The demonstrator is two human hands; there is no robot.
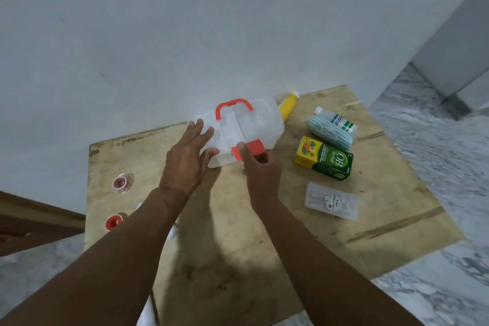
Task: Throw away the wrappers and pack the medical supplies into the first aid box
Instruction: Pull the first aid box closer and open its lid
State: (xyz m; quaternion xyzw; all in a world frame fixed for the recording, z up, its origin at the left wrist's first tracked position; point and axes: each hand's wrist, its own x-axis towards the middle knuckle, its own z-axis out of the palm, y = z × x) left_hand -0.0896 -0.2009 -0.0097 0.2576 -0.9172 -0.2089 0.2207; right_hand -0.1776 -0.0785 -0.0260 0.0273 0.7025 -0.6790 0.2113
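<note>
my left hand (189, 152) lies flat with wide fingers on the closed first aid box (238, 130), my right hand (260, 169) pinches its red latch (252, 147), and all supplies wait unpacked on the tabletop (264, 246).

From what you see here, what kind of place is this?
Probably a room in a home, not a clinic: a rough plywood table stands against a plain white wall on a marble-patterned floor, with a clear first aid box on it.
</note>
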